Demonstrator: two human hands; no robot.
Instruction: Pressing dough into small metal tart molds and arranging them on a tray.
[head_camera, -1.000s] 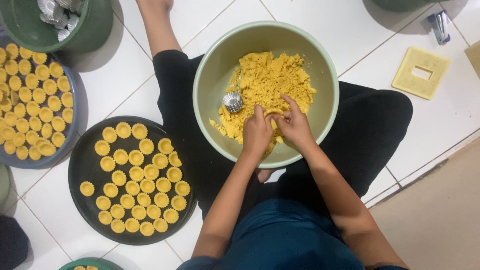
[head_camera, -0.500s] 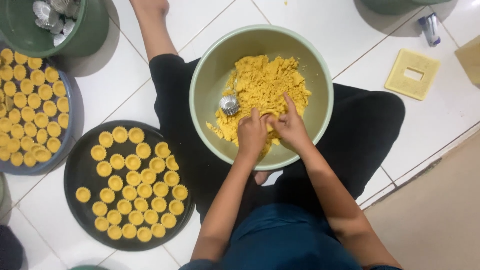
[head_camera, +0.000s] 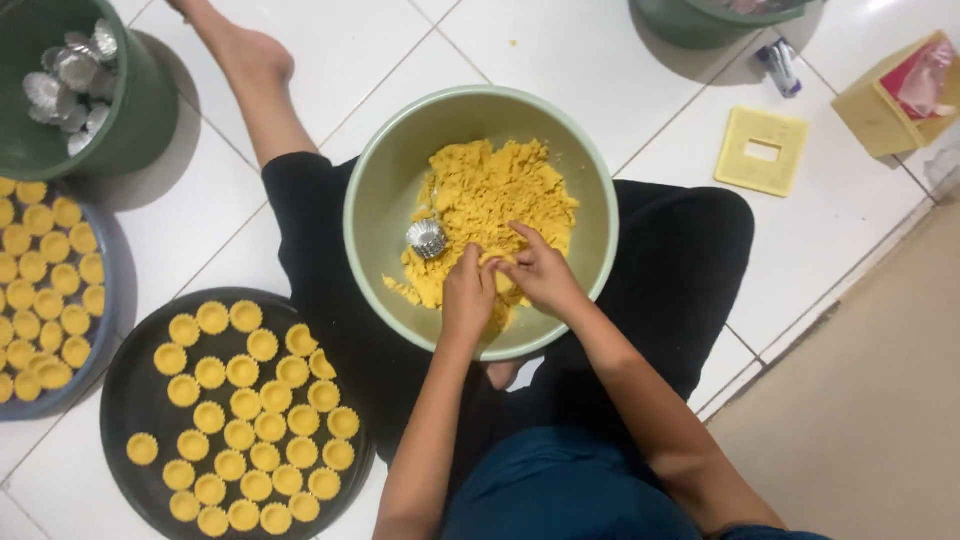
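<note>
at the bowl's (head_camera: 372, 190) six o'clock edge, left hand (head_camera: 468, 295) and right hand (head_camera: 538, 275) together pinch dough (head_camera: 495, 195), much still heaped, one empty tin (head_camera: 427, 238) at nine o'clock, while two trays (head_camera: 120, 400) hold many finished shells (head_camera: 245, 405).

head view | from the wearer's head, facing straight down | near, over the green bowl (head_camera: 380, 200) on the lap

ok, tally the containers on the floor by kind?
Pale green mixing bowl: 1
Round trays of pastry shells, one black, one blue-grey: 2
Dark green buckets: 2
Yellow box: 1
Total: 6
</note>
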